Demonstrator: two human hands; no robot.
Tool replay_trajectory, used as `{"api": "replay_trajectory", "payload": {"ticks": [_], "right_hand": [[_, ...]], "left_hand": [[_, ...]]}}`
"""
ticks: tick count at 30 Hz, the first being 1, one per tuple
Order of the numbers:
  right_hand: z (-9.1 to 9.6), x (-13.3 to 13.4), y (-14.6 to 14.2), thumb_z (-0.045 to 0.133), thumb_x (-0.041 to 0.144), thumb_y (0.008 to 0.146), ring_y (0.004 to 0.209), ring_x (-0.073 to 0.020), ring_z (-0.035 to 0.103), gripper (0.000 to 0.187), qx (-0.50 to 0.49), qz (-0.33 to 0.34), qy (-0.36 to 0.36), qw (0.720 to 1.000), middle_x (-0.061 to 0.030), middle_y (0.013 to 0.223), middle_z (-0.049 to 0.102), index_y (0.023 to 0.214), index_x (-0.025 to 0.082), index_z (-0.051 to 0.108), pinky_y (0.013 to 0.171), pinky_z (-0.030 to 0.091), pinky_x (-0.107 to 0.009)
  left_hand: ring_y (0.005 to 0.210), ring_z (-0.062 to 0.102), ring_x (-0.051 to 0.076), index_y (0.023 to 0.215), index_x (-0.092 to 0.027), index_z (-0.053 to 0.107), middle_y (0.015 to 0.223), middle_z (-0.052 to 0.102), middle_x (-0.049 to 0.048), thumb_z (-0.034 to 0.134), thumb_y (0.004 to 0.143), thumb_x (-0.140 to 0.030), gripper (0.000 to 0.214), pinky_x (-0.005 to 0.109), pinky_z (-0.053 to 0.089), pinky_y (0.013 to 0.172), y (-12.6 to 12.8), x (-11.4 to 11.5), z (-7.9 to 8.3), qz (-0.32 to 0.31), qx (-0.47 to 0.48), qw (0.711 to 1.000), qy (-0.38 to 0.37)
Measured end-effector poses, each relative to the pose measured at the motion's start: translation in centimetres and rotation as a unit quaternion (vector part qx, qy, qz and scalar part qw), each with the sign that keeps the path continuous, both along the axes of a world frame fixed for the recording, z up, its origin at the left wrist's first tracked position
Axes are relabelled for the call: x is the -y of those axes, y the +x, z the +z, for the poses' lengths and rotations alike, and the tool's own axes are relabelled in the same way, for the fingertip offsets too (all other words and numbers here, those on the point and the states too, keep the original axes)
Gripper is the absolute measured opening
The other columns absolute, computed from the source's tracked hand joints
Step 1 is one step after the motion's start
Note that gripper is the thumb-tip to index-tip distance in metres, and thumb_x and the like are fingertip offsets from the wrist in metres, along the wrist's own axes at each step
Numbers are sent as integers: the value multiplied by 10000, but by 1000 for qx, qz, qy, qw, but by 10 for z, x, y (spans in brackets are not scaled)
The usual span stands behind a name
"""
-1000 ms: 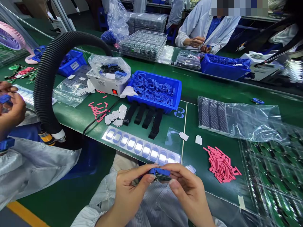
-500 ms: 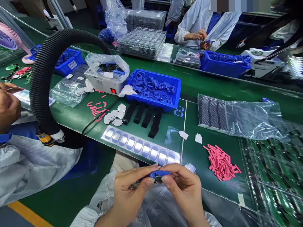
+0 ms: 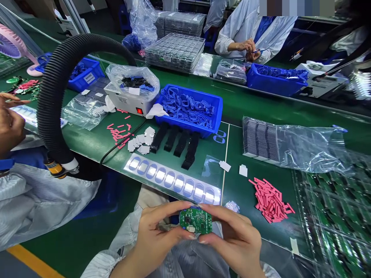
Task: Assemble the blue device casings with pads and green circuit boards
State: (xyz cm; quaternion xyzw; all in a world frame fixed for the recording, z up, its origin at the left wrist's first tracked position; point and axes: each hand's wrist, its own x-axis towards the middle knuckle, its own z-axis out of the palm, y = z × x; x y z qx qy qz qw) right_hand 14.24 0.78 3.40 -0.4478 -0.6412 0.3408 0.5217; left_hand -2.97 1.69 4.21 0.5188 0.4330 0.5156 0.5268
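Note:
A small green circuit board (image 3: 196,221) faces me above my lap, just off the table's front edge, with a bit of blue plastic showing along its top. My left hand (image 3: 162,227) pinches its left side between thumb and fingers. On the other side my right hand (image 3: 228,231) grips it the same way, thumb below and fingers above. Right behind the hands lies a strip of oval clear-and-silver stickers (image 3: 169,179). Farther back, a blue bin (image 3: 216,129) holds many blue plastic frames, and several black straps (image 3: 190,152) lie in front of it.
Pink strips (image 3: 271,200) are heaped at the right, beside trays of green boards (image 3: 333,212). A bag of grey parts (image 3: 261,139) lies behind them. White cards (image 3: 142,139) sit left of the straps. A black hose (image 3: 52,96) arches at left, near a co-worker's hand (image 3: 11,121).
The piece between my hands has been tipped so the board's green face now shows, where earlier its blue edge faced me. My right hand has shifted slightly right and down.

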Motion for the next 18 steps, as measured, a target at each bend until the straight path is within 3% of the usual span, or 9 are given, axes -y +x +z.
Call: {"api": "replay_trajectory", "payload": {"ticks": [6,18], "right_hand": [[-2,2,4,745,365,748,631,-154,727,466,18,-15,33,999,13,912,774,1198,370,624,570,628,-222],[6,-4,1,690,341,809,603,-142,728,318,-5,-9,37,999,37,805,777,1120,399,668,544,617,-182]], "left_hand": [[738,750,144,987,-408,736,839,800,-63,828,619,-252,410,151,594,702,3,1,4,0,24,1000,1],[752,750,149,1008,-408,730,846,801,-61,820,630,-250,419,155,590,717,1,-1,1,-17,-17,999,36]]}}
